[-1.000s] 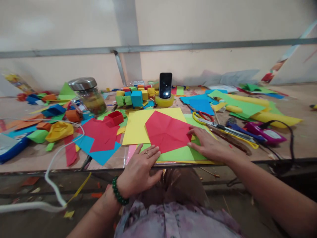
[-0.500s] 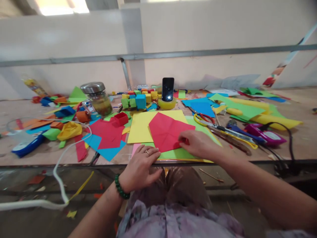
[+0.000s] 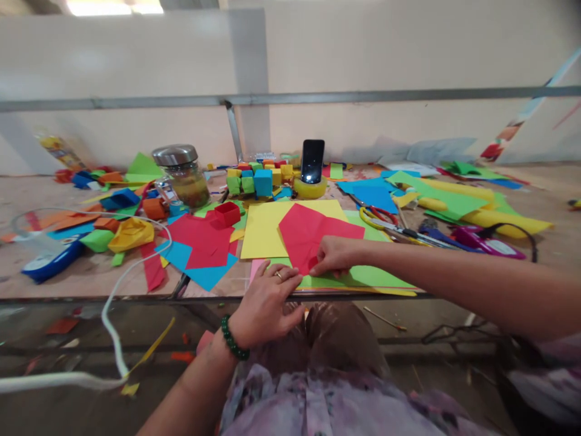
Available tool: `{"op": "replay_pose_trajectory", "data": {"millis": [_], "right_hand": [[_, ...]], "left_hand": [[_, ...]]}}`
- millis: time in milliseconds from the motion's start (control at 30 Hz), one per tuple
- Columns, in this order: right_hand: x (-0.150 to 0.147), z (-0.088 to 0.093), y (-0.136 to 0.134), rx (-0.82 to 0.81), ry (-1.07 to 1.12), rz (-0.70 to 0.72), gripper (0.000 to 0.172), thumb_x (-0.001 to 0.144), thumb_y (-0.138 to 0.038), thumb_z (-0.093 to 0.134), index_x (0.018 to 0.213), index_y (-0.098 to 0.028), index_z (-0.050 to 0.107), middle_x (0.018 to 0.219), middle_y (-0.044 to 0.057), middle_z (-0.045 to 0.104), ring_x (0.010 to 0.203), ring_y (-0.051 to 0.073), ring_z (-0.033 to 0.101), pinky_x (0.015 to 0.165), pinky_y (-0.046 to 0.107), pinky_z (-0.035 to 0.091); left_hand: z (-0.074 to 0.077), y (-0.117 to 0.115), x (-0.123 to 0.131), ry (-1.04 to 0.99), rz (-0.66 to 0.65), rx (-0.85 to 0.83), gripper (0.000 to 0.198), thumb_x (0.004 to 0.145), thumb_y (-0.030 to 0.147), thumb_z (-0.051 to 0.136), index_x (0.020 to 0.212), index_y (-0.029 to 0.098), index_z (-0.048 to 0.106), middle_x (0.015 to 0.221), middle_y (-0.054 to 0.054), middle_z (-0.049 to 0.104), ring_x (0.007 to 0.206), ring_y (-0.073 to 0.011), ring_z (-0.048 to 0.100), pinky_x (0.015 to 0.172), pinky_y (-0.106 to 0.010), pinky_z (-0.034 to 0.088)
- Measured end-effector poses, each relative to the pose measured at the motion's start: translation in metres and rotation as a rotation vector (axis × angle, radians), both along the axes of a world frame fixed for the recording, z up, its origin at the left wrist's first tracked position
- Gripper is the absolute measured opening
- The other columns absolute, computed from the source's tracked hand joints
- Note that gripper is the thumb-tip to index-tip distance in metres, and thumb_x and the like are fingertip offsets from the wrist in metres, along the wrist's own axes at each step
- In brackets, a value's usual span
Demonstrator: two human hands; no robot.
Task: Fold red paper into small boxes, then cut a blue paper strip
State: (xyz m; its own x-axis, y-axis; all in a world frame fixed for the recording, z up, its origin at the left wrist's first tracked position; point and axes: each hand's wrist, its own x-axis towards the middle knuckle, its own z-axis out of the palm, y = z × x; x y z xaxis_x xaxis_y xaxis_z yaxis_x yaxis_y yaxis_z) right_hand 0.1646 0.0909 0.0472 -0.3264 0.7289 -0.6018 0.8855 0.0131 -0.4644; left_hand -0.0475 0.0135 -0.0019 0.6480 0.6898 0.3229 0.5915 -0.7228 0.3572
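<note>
A red sheet of paper (image 3: 297, 233) with crease lines lies over a yellow sheet (image 3: 258, 233) and a green sheet (image 3: 376, 275) at the table's front edge. My right hand (image 3: 336, 254) is closed at the red paper's lower edge, where a small part of the paper turns up beside the fingers. What the fingertips pinch is partly hidden. Flat at the front edge, my left hand (image 3: 270, 297) has its fingers stretched out, the tips by the lowest corner of the red paper. It wears a ring and a green bead bracelet (image 3: 233, 339).
Left stand a glass jar (image 3: 184, 181), folded paper pieces and a blue stapler-like tool (image 3: 54, 260) near a white cable (image 3: 113, 303). Behind are paper cubes (image 3: 263, 181) and an upright phone (image 3: 312, 160). Scissors (image 3: 376, 219) and a purple device (image 3: 485, 242) lie right.
My right hand has moved left and down along the red paper's edge, toward my left hand. My left hand stays at the front edge, and the whole view has shifted slightly.
</note>
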Motion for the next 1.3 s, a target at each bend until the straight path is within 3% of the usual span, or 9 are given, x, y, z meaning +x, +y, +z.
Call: {"op": "replay_pose_trajectory", "data": {"millis": [400,500,600,767,900,1067,1300], "right_hand": [[0.085,-0.001,0.002,0.016,-0.093,-0.156,0.042,0.069,-0.053,0.07,0.055,-0.018,0.053,0.047,-0.001,0.056,0.041,0.009,0.047,0.045,0.023,0.037],[0.095,0.004,0.001,0.068,-0.164,-0.162,0.039,0.068,-0.051,0.07,0.055,-0.018,0.056,0.046,0.0,0.056,0.043,0.011,0.048,0.046,0.024,0.036],[0.08,0.021,-0.005,0.264,-0.23,-0.104,0.038,0.071,-0.05,0.067,0.055,-0.018,0.056,0.047,0.003,0.057,0.047,0.013,0.051,0.047,0.025,0.035],[0.02,0.038,-0.021,0.551,-0.173,0.099,0.033,0.076,-0.044,0.063,0.057,-0.018,0.058,0.053,0.002,0.058,0.051,0.012,0.047,0.048,0.026,0.027],[-0.009,0.018,-0.016,0.323,0.0,0.169,0.036,0.079,-0.046,0.06,0.059,-0.016,0.063,0.051,0.001,0.058,0.049,0.011,0.048,0.048,0.024,0.029],[-0.01,-0.009,-0.003,0.148,0.101,0.095,0.04,0.072,-0.054,0.065,0.06,-0.016,0.063,0.044,-0.004,0.051,0.044,0.009,0.044,0.046,0.022,0.03],[0.029,-0.005,0.0,0.097,-0.006,0.038,0.043,0.069,-0.054,0.066,0.051,-0.018,0.052,0.042,-0.003,0.049,0.043,0.009,0.043,0.046,0.024,0.03]], "left_hand": [[-0.003,0.002,-0.004,0.005,-0.014,0.037,0.044,0.082,0.037,0.061,0.121,0.017,0.061,0.12,-0.008,0.064,0.116,-0.0281,0.05,0.105,-0.049,0.032],[-0.001,0.001,-0.004,0.011,-0.018,0.037,0.044,0.082,0.037,0.06,0.122,0.018,0.061,0.118,-0.007,0.065,0.111,-0.0281,0.051,0.103,-0.048,0.034],[0.002,0.001,-0.003,0.013,-0.029,0.04,0.045,0.081,0.035,0.061,0.122,0.018,0.059,0.115,-0.009,0.065,0.107,-0.0282,0.051,0.099,-0.046,0.038],[0.002,0.0,-0.001,0.018,-0.016,0.049,0.044,0.077,0.03,0.061,0.118,0.015,0.058,0.113,-0.01,0.064,0.107,-0.0282,0.05,0.1,-0.045,0.038],[0.0,-0.002,-0.002,0.031,-0.017,0.045,0.044,0.079,0.031,0.059,0.12,0.015,0.058,0.12,-0.01,0.063,0.11,-0.0288,0.049,0.102,-0.046,0.037],[0.0,-0.002,-0.002,0.05,-0.003,0.032,0.043,0.079,0.031,0.059,0.119,0.015,0.059,0.118,-0.01,0.063,0.108,-0.0292,0.05,0.101,-0.049,0.036],[-0.003,-0.001,-0.003,0.032,-0.002,0.024,0.042,0.079,0.028,0.059,0.12,0.017,0.059,0.12,-0.01,0.064,0.113,-0.0289,0.052,0.105,-0.051,0.033]]}}
